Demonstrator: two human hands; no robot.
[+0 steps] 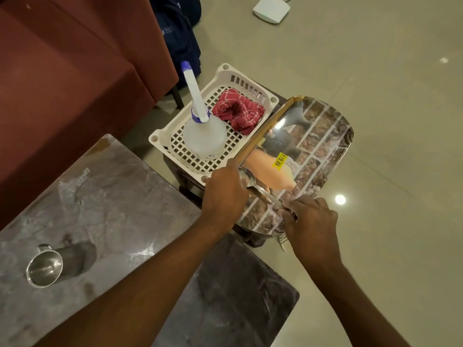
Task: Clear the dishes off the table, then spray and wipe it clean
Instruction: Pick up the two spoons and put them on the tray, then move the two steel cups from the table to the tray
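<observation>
Looking down through the head camera, we see the left hand (225,189) and the right hand (310,221) meeting over a glossy rectangular tray printed with a brick pattern (325,146), which sits just past the far right corner of the grey marble-look table (125,209). A shiny steel spoon (246,177) lies slanted across the tray's near end. Its bowl is right beside the left knuckles, and its handle runs down to the right hand, whose thumb and fingertips pinch the handle's end. The left hand is at the tray's near left rim with its back to us and its fingers curled out of sight, so we cannot tell what it grips, if anything. The tines of a steel fork (281,241) poke out just below the right hand. A yellow price sticker (279,159) sits near the middle of the tray. A white slotted plastic basket (154,137) touches the tray's left side. It holds an upright clear spray bottle with a white-and-blue nozzle (204,136) and, beside the bottle, a crumpled red patterned cloth (238,111). On the table, well apart from both hands, a steel tumbler (47,267) lies on its side with its mouth towards us. A brown upholstered sofa (62,83) borders the table at left, over a beige tiled floor (375,96).
</observation>
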